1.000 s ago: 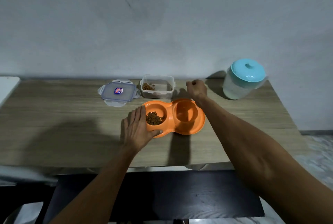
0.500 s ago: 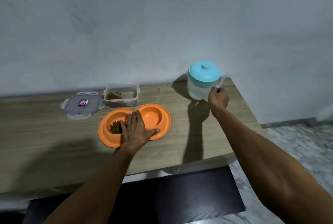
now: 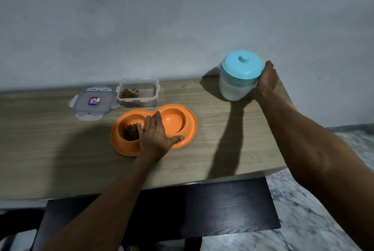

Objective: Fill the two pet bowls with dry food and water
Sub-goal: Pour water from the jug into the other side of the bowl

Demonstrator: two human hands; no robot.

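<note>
- Orange plastic, smooth and peanut-shaped, the double bowl (image 3: 183, 129) lies on the wood-grain worktop (image 3: 212, 149) under the left hand (image 3: 155, 135).
- That hand lies flat and open across the bowl's middle, thumb on the near rim, gripping nothing.
- Brown kibble (image 3: 131, 132) fills the well left of the hand; the well to its right looks dry.
- Beyond the hand stands a clear, square-cornered tub (image 3: 138, 92) with a little kibble in one corner; its clip lid (image 3: 93, 102) lies flat beside it.
- The right hand (image 3: 266, 81) is wrapped around the far side of a frosted round jug (image 3: 235, 87) with a turquoise domed lid (image 3: 242, 64); the jug tilts, its base just off the worktop.
- I cannot tell what the jug holds.
</note>
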